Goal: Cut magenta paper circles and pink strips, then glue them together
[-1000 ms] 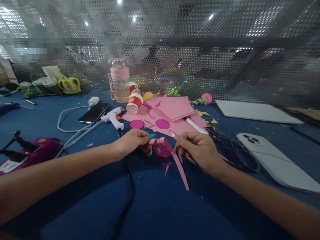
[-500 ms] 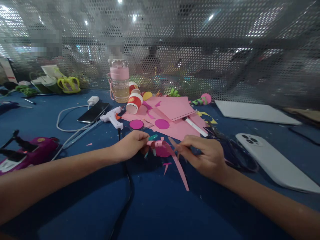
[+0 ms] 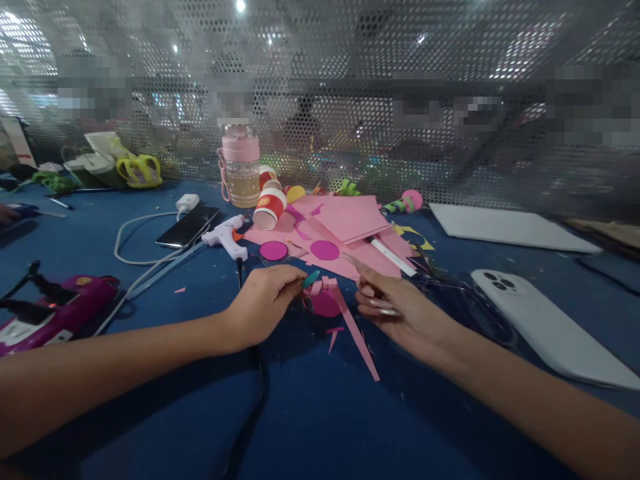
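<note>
Near the middle of the blue table, my left hand [image 3: 267,300] pinches the left end of a small curled pink paper piece [image 3: 323,288]; a teal nail shows at its fingertips. A long pink strip [image 3: 357,337] slants down from this piece toward the front. Just right of it is my right hand [image 3: 400,310], index finger stretched out and the other fingers curled loosely, with nothing visible held. Behind the hands are two magenta paper circles [image 3: 325,250] and stacked pink sheets [image 3: 350,217]. Small pink scraps [image 3: 333,339] lie below the piece.
A white glue gun [image 3: 227,238], black phone [image 3: 187,225], paper cup [image 3: 270,208] and pink-lidded bottle [image 3: 241,167] stand or lie behind and left. A purple device [image 3: 65,310] is at left. At right lie a white phone [image 3: 545,327] and a white panel [image 3: 513,227].
My left hand has shifted slightly right and turned over more. My right hand has drawn its fingers off the paper, with its index finger now extended. The pink strip has barely moved.
</note>
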Tool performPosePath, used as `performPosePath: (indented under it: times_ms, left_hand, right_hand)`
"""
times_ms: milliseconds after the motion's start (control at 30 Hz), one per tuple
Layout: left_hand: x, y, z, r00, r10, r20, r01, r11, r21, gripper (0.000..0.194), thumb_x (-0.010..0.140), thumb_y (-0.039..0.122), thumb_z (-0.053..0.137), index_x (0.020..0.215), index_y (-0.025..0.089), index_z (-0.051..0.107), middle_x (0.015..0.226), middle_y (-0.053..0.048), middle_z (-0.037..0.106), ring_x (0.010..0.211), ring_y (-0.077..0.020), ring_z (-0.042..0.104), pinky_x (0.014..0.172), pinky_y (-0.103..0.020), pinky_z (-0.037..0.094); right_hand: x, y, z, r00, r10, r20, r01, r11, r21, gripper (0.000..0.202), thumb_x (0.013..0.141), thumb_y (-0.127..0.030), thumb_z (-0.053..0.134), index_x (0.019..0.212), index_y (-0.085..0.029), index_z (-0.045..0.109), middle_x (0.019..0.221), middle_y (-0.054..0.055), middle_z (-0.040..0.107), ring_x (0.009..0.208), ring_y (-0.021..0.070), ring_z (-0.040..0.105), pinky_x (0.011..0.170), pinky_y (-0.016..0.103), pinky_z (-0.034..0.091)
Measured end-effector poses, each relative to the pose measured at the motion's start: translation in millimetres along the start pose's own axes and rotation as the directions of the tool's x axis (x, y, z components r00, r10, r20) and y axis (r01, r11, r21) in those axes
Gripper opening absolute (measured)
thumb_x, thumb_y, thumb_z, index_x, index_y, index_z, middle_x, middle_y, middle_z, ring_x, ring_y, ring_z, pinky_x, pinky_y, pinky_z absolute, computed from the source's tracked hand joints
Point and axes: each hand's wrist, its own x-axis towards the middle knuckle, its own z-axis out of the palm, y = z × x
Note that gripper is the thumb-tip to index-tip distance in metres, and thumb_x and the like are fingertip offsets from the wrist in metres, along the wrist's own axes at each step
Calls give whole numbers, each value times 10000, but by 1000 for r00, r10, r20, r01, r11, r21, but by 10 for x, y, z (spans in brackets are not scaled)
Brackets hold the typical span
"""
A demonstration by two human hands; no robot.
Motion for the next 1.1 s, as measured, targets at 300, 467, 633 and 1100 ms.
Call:
performPosePath:
  times_ms: [300, 467, 633, 1100]
  left_hand:
    - [-81, 2, 18, 986, 162, -46, -159, 986, 48, 237, 878, 109, 406, 864, 126, 642, 793, -87, 687, 729, -148, 611, 697, -245, 486]
    - [-36, 59, -15, 998, -59, 4, 59, 993, -99, 182, 848, 138, 469, 800, 148, 644, 752, -36, 675, 673, -123, 586, 651, -214, 452]
    - [-1, 29, 3, 969, -212, 127, 239, 934, -267, 204, 845, 193, 462, 725, 133, 615, 656, -1, 608, 605, -103, 521, 563, -198, 396]
    - [58, -41, 70, 877, -391, 280, 481, 714, -509, 261, 825, 151, 471, 565, 145, 494, 515, 46, 486, 489, -62, 424, 516, -185, 343]
  right_hand:
    - [-115, -50, 19, 996, -92, -21, 85, 975, -203, 414, 605, -455, 769, 424, -160, 541, 369, -19, 506, 306, 46, 419, 295, 165, 299]
    - [-123, -89, -23, 949, -307, 68, 313, 902, -297, 368, 666, -461, 710, 473, -176, 581, 426, 7, 564, 334, 76, 479, 294, 185, 340]
    - [-67, -84, -86, 883, -445, 147, 464, 786, -409, 381, 662, -504, 701, 498, -174, 606, 433, 14, 587, 338, 79, 485, 309, 190, 356]
    - [-88, -3, -163, 573, -695, 435, 780, 299, -549, 308, 842, -396, 563, 602, -205, 600, 555, 16, 616, 494, 136, 575, 474, 248, 459]
